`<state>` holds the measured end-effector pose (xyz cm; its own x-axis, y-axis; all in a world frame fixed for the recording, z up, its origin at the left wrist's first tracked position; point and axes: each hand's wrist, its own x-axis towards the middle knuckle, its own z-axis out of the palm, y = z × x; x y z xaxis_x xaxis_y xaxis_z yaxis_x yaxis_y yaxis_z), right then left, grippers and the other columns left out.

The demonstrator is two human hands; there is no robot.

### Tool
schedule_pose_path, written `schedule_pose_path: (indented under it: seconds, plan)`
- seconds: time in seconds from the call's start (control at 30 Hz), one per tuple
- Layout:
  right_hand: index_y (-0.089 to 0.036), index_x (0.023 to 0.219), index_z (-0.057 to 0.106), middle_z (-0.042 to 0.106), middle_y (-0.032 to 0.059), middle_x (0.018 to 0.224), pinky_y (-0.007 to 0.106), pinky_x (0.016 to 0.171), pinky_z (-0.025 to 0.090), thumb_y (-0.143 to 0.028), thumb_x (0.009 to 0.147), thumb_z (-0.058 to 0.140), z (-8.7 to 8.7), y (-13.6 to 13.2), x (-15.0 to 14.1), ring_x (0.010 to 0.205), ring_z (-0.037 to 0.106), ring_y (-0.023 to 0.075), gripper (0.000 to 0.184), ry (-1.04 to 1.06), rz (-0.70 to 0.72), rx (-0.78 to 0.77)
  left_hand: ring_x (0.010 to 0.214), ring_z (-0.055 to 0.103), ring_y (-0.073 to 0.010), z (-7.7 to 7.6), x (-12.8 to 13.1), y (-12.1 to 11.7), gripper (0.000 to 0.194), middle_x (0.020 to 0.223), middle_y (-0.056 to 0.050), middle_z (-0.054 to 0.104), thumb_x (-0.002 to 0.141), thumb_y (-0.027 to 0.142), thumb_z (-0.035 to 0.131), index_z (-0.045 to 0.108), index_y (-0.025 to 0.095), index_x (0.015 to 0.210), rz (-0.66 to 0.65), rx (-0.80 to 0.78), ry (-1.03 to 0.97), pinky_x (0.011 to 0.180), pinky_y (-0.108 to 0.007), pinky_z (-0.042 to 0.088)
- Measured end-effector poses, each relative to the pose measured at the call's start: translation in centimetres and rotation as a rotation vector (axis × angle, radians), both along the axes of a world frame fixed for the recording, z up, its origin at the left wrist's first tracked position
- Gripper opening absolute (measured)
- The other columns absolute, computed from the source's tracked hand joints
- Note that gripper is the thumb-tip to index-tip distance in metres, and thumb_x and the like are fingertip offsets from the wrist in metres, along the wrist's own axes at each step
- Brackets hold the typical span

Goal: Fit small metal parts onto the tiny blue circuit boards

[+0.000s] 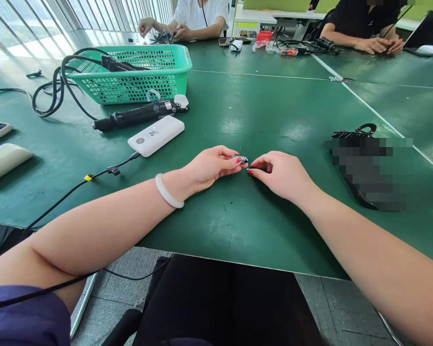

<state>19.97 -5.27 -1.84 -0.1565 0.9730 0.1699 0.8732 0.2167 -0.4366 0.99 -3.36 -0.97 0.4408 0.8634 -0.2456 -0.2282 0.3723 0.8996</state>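
My left hand (214, 168), with a white bangle (169, 192) on its wrist, pinches a small dark-and-silver part (241, 158) between thumb and fingers. The part is too small for me to name its kind. Just to the right, my right hand (283, 175) is closed in a pinch, its fingertips close to that part. A tiny piece (248, 168) seems to show at the right fingertips, but I cannot make out what it is. Both hands are just above the green tabletop (216, 226), near its front edge.
A white power bank (156, 136) with a black cable lies left of my hands. Behind it are a black electric screwdriver (137, 115) and a green basket (137, 89). A dark, partly blurred object (368, 178) lies at right. Two people sit across the table.
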Motion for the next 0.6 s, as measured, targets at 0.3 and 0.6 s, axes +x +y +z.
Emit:
schedule_pose_path:
  seconds: [0.3,0.6]
  plan:
    - [-0.02,0.083,0.065,0.066,0.0021,0.078,0.03,0.069,0.043,-0.01,0.079,0.048,-0.5,0.3,-0.3,0.074,0.059,0.016,0.02,-0.002,0.114,0.081,0.081,0.068,-0.0123,0.0,0.0,0.0,0.012,0.078,-0.004,0.067,0.08,0.004,0.059,0.05,0.012,0.081,-0.002,0.003,0.008,0.092,-0.034,0.046]
    - [-0.021,0.085,0.069,0.07,0.0016,0.074,0.03,0.067,0.049,-0.019,0.08,0.053,-0.1,0.1,0.4,0.069,0.065,0.0162,0.017,0.344,0.06,0.135,0.084,0.068,-0.0133,-0.2,-0.1,0.1,0.014,0.081,-0.005,0.068,0.078,0.006,0.062,0.049,0.012,0.08,-0.019,0.013,0.0,0.092,-0.035,0.046]
